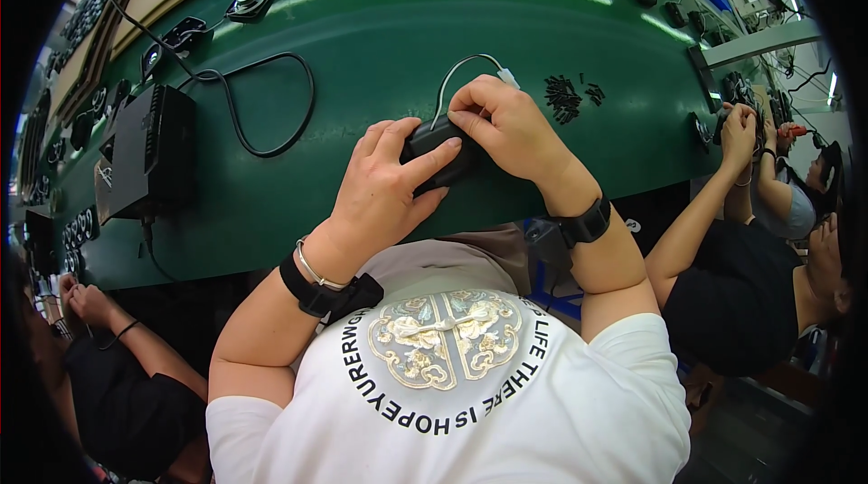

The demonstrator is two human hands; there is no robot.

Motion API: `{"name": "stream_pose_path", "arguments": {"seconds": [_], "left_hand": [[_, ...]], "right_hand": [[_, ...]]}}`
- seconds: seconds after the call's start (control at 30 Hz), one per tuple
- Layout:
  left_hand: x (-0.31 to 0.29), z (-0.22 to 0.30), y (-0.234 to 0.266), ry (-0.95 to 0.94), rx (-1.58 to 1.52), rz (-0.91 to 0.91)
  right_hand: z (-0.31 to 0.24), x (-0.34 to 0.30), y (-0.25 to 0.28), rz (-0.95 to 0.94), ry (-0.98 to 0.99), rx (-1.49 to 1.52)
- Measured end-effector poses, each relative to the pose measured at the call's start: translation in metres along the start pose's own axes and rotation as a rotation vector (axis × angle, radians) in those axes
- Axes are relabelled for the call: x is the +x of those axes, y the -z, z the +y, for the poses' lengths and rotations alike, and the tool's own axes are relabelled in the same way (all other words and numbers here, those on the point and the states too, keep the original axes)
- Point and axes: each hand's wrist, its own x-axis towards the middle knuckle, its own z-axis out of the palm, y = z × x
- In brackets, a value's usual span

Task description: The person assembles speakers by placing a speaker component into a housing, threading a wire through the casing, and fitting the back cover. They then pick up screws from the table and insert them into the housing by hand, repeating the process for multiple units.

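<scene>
The head view shows a black case (429,135) at the near edge of the green table (380,41), directly in front of the person. The left hand (383,178) grips it, fingers spread over its top and thumb along the near side. The right hand (506,127) has its fingertips pinched together at the upper edge; whether they hold anything small cannot be told. The case looks like stiff, smooth plastic, probably light and a little slippery. Its thin cable (449,80) seems the fragile part, so the solid sides offer the safer hold.
</scene>
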Motion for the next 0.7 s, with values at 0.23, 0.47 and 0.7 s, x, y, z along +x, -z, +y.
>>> {"name": "stream_pose_path", "arguments": {"seconds": [0.23, 0.47, 0.7], "left_hand": [[0.0, -0.001, 0.0, 0.011, -0.002, -0.015], [0.001, 0.002, 0.003, 0.033, -0.005, -0.042], [0.0, 0.0, 0.001, 0.041, 0.004, -0.041]], "right_hand": [[-0.001, -0.013, 0.014, 0.087, -0.127, 0.174], [0.035, -0.071, 0.057, 0.405, -0.116, -0.216], [0.051, -0.071, 0.049, 0.47, -0.045, -0.37]]}}
